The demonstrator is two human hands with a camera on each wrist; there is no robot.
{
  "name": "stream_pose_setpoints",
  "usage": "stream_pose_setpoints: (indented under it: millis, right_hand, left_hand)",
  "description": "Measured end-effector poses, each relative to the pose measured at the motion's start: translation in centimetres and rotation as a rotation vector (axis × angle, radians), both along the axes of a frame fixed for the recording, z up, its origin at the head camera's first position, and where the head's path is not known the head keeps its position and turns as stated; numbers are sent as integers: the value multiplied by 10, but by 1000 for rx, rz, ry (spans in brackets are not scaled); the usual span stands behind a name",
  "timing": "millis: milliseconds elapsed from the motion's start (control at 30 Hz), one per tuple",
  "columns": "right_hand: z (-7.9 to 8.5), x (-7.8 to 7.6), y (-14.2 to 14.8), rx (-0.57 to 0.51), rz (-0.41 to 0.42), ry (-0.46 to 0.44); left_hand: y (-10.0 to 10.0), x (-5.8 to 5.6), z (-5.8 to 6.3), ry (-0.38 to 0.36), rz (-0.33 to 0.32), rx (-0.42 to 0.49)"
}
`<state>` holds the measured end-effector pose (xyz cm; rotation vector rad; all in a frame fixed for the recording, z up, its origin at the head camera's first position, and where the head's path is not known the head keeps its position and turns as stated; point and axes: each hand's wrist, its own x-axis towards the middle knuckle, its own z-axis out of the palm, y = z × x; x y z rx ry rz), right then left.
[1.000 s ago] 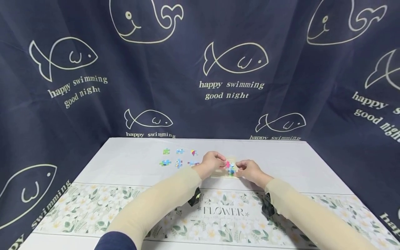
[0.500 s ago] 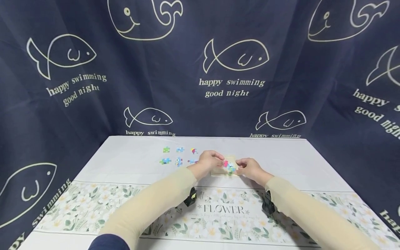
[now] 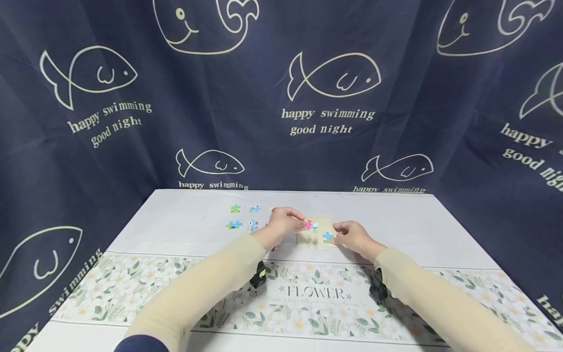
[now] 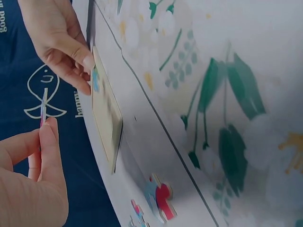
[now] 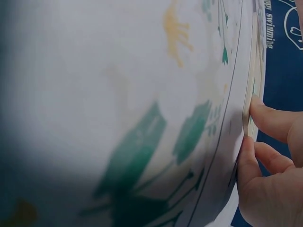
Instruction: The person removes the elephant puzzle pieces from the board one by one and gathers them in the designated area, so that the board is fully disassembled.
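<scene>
Between thumb and fingertips, my left hand (image 3: 281, 226) pinches a pink, white and green jigsaw puzzle piece (image 3: 309, 225), lifted over the left part of a pale wooden puzzle tray (image 3: 308, 238). Seen edge-on in the left wrist view, the same piece (image 4: 44, 106) stands upright above the fingers. A blue and green piece (image 3: 327, 237) lies in the tray's lower right corner. My right hand (image 3: 354, 238) grips the tray's right edge; in the right wrist view its thumb lies on the tray edge (image 5: 249, 101), with fingers against the side.
Loose jigsaw pieces lie left of the tray, among them a green one (image 3: 235, 209), a blue one (image 3: 254, 209) and a blue-green one (image 3: 234, 224). Others are partly hidden by my left hand. A red and blue piece (image 4: 161, 197) lies near the tray. A floral band (image 3: 176, 288) crosses the white tabletop.
My left hand has moved left with the pink piece, away from the blue and green piece, which stays in the tray's corner. My right hand keeps its place at the tray's edge.
</scene>
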<state>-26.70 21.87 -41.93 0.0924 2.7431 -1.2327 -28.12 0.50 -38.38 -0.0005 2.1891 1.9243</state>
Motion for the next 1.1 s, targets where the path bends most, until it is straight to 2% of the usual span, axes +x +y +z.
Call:
stream_pose_setpoints:
  millis: [133,500,733,1100]
  right_hand:
    - [0,1,1,-1,-1,-6]
    - [-1,0,3,12,31,3]
    - [2,0,3,27,29,7]
    - [0,0,2,33,31,1]
  left_hand:
    - [-5,0,0,-2,3,2]
    - [-30,7,2,7,-6,-138]
    - [-46,14,4,7,12,-101]
    - [-85,22,-3,18,37,-183]
